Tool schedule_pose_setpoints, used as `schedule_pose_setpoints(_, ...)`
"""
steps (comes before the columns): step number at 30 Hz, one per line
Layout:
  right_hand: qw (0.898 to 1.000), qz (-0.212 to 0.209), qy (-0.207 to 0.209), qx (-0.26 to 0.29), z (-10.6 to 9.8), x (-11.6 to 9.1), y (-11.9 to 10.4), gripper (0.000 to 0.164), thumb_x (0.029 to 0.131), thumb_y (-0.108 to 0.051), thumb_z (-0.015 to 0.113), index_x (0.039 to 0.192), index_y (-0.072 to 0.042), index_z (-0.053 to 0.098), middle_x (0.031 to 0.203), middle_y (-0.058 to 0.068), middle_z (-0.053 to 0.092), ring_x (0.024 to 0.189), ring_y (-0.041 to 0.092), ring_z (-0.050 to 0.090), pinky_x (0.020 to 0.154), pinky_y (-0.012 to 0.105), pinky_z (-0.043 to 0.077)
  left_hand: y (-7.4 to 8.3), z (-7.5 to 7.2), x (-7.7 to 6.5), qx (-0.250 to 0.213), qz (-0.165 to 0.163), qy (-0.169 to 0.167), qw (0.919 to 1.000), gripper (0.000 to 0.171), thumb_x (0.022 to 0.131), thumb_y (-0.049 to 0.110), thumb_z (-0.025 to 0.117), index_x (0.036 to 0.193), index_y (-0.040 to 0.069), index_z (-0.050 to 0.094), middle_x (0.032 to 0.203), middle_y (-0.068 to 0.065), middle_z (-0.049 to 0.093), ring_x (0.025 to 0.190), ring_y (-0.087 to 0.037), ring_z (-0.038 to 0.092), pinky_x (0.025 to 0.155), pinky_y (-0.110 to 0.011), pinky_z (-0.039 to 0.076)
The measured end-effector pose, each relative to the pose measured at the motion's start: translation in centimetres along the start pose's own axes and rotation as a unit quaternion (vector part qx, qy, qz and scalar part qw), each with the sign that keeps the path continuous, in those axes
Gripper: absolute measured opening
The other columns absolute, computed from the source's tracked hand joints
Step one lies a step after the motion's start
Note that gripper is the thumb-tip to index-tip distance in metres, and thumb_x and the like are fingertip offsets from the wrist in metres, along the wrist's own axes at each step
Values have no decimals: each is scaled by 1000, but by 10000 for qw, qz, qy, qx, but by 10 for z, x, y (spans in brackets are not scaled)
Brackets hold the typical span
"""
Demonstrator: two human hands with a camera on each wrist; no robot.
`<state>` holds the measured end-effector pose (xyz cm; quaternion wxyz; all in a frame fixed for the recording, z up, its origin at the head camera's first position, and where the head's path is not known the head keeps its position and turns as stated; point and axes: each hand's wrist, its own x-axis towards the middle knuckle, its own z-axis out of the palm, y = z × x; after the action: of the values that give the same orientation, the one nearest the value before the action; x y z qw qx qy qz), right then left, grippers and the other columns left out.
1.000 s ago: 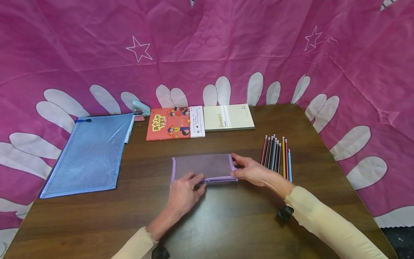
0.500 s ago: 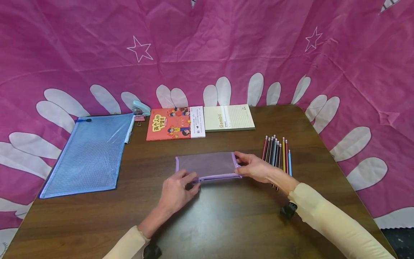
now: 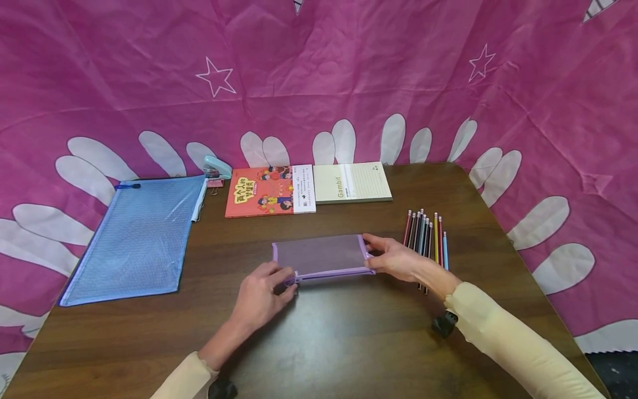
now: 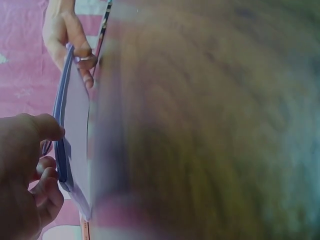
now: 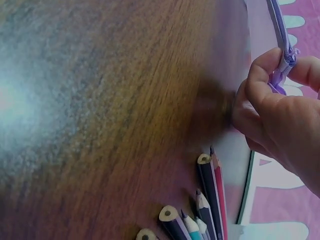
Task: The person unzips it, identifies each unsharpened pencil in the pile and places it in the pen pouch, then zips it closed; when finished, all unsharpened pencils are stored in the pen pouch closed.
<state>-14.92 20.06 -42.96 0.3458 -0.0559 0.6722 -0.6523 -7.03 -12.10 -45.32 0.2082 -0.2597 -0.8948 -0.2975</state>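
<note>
A: Starting at the left?
B: Blue mesh bag (image 3: 137, 238), flat on the table (image 3: 329, 343), with a pink binder clip (image 3: 215, 183) beside its far right corner.
A: Next along?
B: Left hand (image 3: 259, 296), pinching the zipped edge of a purple pouch (image 3: 321, 255) at the near left corner (zipper pull (image 3: 296, 277) right by the fingertips). Farther back, a red book (image 3: 266, 191), then a cream notebook (image 3: 369, 180) just beside it.
A: And the pouch itself?
B: Mid-table, nearer than both, zipped side facing near.
A: Its right end?
B: Gripped too, between thumb and fingers of the right hand (image 3: 396, 260).
A: Farthest right?
B: Pencils (image 3: 422, 235) side by side, partly hidden behind that forearm.
</note>
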Motion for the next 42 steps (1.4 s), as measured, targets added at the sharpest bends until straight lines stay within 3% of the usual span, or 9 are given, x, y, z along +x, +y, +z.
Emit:
schedule_pose_setpoints(5, 10000, 8, -28, -43, -2, 2, 0, 83, 91, 11, 54, 157, 5, 4, 140, 30, 26, 107, 30, 49, 87, 33, 50, -3, -6, -2, 50, -197, -239, 9995, 29, 72, 13, 90, 99, 9, 80, 88, 0, 65, 75, -12, 54, 61, -25, 52)
schedule_pose_setpoints(21, 9998, 20, 156, -81, -11, 2, -2, 82, 91, 11, 52, 158, 2, 7, 139, 28, 28, 110, 31, 45, 88, 34, 48, -12, -17, -5, 63, -483, -220, 9986, 35, 69, 8, 91, 103, 4, 79, 88, -1, 65, 73, -12, 53, 59, -23, 51)
schedule_pose_setpoints(34, 9994, -141, 303, -61, -17, 1, 3, 78, 91, 13, 49, 157, 5, 8, 140, 31, 27, 105, 27, 50, 85, 31, 50, -17, -22, -10, 314, -419, -152, 9985, 32, 71, 6, 89, 101, 4, 78, 88, -4, 67, 75, -14, 57, 62, -28, 55)
schedule_pose_setpoints(37, 9996, -183, 205, -48, -19, 0, 4, 77, 92, 12, 49, 158, 4, 8, 142, 32, 26, 107, 28, 50, 86, 31, 50, -18, -23, -11, 395, -352, -108, 9985, 31, 71, 5, 89, 100, 3, 78, 87, -5, 67, 74, -15, 58, 61, -29, 55)
schedule_pose_setpoints(42, 9996, -270, 78, -26, -20, 0, 4, 74, 93, 10, 48, 157, 6, 9, 143, 33, 26, 112, 30, 47, 88, 31, 49, -16, -21, -12, 394, -511, -253, 9976, 34, 72, 6, 89, 104, 3, 78, 91, -5, 67, 76, -15, 60, 64, -28, 56)
